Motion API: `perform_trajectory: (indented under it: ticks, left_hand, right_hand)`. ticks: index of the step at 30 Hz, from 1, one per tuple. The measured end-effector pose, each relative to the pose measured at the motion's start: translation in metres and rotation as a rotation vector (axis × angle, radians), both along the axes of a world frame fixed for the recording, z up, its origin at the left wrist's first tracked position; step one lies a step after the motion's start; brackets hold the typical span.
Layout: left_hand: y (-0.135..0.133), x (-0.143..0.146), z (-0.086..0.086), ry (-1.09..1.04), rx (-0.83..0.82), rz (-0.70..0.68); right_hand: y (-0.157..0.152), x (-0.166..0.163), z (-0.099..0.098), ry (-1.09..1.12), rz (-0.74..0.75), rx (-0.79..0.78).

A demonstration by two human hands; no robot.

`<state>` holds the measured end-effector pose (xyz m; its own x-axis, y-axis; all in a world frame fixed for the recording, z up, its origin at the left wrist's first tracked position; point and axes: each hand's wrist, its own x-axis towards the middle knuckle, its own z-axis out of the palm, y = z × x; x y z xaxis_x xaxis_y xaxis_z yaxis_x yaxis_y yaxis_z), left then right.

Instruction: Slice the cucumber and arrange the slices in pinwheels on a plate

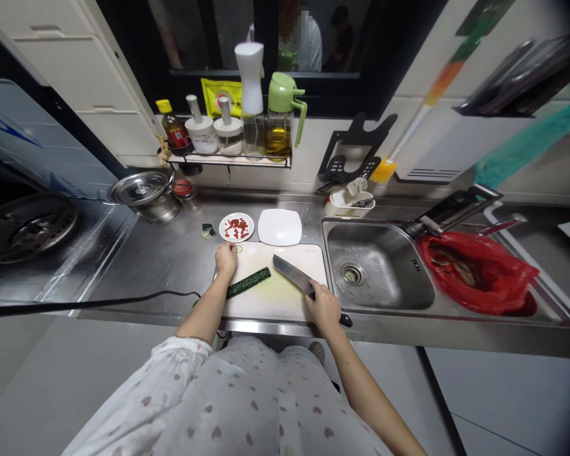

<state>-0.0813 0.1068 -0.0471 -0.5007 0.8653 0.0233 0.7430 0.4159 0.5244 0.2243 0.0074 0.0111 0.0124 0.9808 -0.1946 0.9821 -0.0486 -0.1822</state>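
Note:
A white cutting board (285, 294) lies on the steel counter in front of me. On it rests a long piece of dark green cucumber (248, 282), lying at a slant. My right hand (323, 308) is wrapped round the black handle of a cleaver (292, 273), whose blade lies over the board, pointing up and left, to the right of the cucumber. My left hand (227, 258) is at the board's top left corner, fingers curled, next to a small cucumber bit (239, 249); what the fingers hold, if anything, is hidden.
Behind the board sit a small plate of chopped red chilli (236, 227) and a bare white plate (280, 227). A steel sink (377, 269) is to the right, with a red bag (477, 269) beyond it. A lidded pot (145, 195) and a stove burner (26, 228) are at the left. A condiment rack (232, 136) hangs above.

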Motion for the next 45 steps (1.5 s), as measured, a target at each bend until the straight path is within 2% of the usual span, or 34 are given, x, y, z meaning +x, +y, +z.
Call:
perform_trajectory:
  ticks: [4, 7, 9, 11, 15, 18, 31, 45]
  left_hand:
    - [-0.007, 0.002, 0.005, -0.042, 0.036, 0.027]
    - [-0.022, 0.007, 0.007, -0.097, 0.083, -0.016]
    - [-0.035, 0.014, 0.01, -0.129, 0.113, -0.107]
    - [-0.05, 0.023, 0.013, -0.14, 0.133, -0.258]
    - [-0.073, 0.043, 0.019, -0.081, 0.17, -0.509]
    - [-0.081, 0.053, 0.019, -0.012, 0.16, -0.613]
    - [-0.076, 0.054, 0.002, 0.067, 0.144, -0.709]
    - [-0.076, 0.054, 0.002, 0.066, 0.179, -0.736]
  right_hand:
    - [0.001, -0.002, -0.001, 0.033, -0.004, -0.013]
    - [0.003, -0.003, 0.0, 0.062, -0.01, -0.033]
    - [0.005, -0.006, 0.003, 0.075, 0.0, -0.053]
    - [0.008, -0.011, 0.006, 0.079, 0.019, -0.084]
    - [0.012, -0.027, 0.014, 0.097, 0.087, -0.172]
    - [0.013, -0.039, 0.018, 0.12, 0.153, -0.216]
    - [0.015, -0.057, 0.024, 0.148, 0.228, -0.264]
    - [0.013, -0.063, 0.021, 0.138, 0.242, -0.283]
